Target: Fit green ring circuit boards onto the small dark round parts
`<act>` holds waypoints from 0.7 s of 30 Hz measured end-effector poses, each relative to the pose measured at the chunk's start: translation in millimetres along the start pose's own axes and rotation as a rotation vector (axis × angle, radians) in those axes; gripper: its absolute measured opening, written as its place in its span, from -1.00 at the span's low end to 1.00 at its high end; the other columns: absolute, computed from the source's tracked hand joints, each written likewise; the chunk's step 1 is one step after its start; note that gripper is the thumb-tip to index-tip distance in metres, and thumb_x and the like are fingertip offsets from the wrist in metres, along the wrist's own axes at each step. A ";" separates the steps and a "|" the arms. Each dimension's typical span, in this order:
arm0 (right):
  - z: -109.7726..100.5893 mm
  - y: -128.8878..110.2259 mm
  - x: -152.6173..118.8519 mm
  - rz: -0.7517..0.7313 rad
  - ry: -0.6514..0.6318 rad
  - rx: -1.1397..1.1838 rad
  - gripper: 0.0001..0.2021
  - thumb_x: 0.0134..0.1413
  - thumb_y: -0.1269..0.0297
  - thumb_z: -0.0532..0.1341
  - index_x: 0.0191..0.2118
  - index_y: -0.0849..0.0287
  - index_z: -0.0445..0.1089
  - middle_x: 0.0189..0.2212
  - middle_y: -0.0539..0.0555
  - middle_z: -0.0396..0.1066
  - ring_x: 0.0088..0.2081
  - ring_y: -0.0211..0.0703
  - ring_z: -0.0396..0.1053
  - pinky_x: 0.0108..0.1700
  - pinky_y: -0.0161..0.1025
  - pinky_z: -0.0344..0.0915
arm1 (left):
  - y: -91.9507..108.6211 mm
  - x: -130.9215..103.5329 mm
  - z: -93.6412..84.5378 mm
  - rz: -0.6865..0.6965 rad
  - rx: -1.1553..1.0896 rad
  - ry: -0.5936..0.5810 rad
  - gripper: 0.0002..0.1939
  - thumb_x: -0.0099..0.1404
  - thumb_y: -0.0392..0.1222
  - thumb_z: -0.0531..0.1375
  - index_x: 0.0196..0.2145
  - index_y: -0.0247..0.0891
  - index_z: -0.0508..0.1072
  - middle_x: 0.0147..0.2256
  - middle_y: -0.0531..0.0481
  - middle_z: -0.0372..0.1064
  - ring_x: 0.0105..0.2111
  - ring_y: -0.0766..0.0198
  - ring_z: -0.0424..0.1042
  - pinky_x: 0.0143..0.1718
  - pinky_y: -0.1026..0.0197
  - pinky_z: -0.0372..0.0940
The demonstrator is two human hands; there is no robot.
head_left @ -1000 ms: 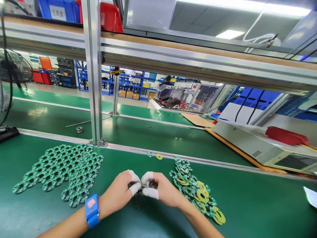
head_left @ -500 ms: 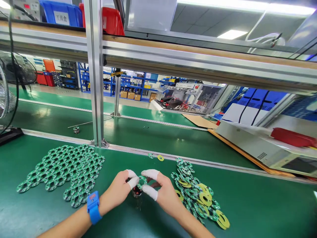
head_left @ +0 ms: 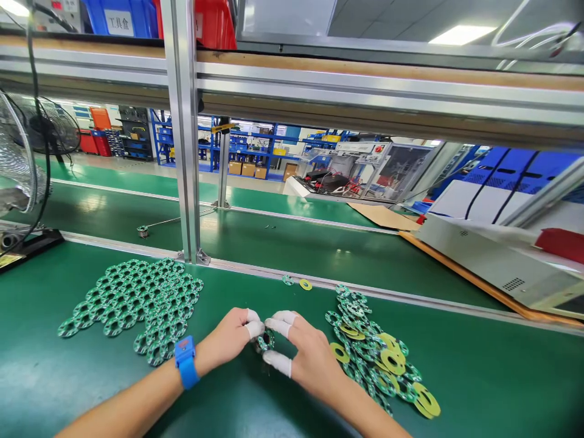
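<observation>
My left hand (head_left: 230,337), with white finger cots on thumb and forefinger, is closed on a small motor stator (head_left: 258,348). The fingers mostly hide the stator, and thin wire ends show faintly below it. A green ring-shaped circuit board (head_left: 266,342) sits against the stator, its face turned towards me. My right hand (head_left: 303,353), also in white finger cots, grips this board between thumb and fingers. On the right lies a loose heap of similar boards (head_left: 360,347) mixed with yellow rings (head_left: 393,361). To the left, many boards (head_left: 137,298) are laid out flat in close rows.
A single green board (head_left: 288,280) and a yellow ring (head_left: 305,284) lie by the metal table edge. An upright aluminium post (head_left: 185,134) stands behind the rows. Beyond it sits another small stator (head_left: 143,231). A fan (head_left: 22,146) is at left, a grey box (head_left: 493,261) at right.
The view has shifted slightly, so the scene sits further right. Both hands stay together, and the board has tilted to face me more, pressed closer against the stator.
</observation>
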State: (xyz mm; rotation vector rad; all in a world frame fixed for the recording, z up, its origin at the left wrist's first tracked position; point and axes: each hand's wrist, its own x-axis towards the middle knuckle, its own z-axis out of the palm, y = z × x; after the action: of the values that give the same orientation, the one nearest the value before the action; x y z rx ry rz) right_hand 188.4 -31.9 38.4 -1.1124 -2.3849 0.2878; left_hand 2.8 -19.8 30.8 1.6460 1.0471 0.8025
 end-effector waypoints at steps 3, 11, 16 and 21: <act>-1.9 14.2 4.6 0.087 0.048 0.053 -0.70 -0.08 0.29 0.29 -0.14 0.12 0.41 -0.19 0.13 0.41 -0.20 -0.01 0.36 -0.22 -0.14 0.35 | -0.7 -3.5 2.5 0.021 0.271 0.140 -0.72 0.21 -0.03 0.01 -0.51 -0.28 0.29 -0.48 0.02 0.25 -0.40 0.25 0.22 -0.33 0.22 0.16; -1.9 52.9 17.8 0.363 0.021 0.366 -0.70 -0.17 0.17 0.24 -0.28 0.23 0.44 -0.41 0.10 0.42 -0.37 -0.05 0.36 -0.37 -0.19 0.33 | -17.8 -7.7 18.4 0.002 0.767 0.068 -0.61 -0.02 0.01 0.34 -0.34 -0.31 0.41 -0.26 -0.11 0.30 -0.23 0.08 0.23 -0.21 0.12 0.15; -2.1 44.1 19.1 0.347 -0.083 0.474 -0.80 -0.18 0.24 0.23 -0.38 0.23 0.43 -0.43 0.09 0.44 -0.37 -0.07 0.36 -0.35 -0.20 0.31 | -23.7 -3.9 17.0 0.018 0.758 0.046 -0.61 -0.03 0.01 0.36 -0.35 -0.31 0.42 -0.28 -0.08 0.32 -0.25 0.12 0.23 -0.24 0.16 0.13; 1.4 25.5 15.6 0.312 -0.163 0.495 -0.83 -0.23 0.33 0.27 -0.38 0.19 0.40 -0.41 0.03 0.40 -0.36 -0.11 0.34 -0.40 -0.29 0.29 | -29.6 -1.2 17.1 0.037 0.801 0.043 -0.59 -0.04 0.08 0.36 -0.38 -0.30 0.41 -0.30 -0.08 0.33 -0.27 0.11 0.24 -0.27 0.15 0.13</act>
State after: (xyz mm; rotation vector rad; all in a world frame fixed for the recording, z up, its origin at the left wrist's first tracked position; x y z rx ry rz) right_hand 196.0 -3.5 32.8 -1.2402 -2.0867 1.0472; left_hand 9.6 -23.4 -2.5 2.3184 1.4862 0.4514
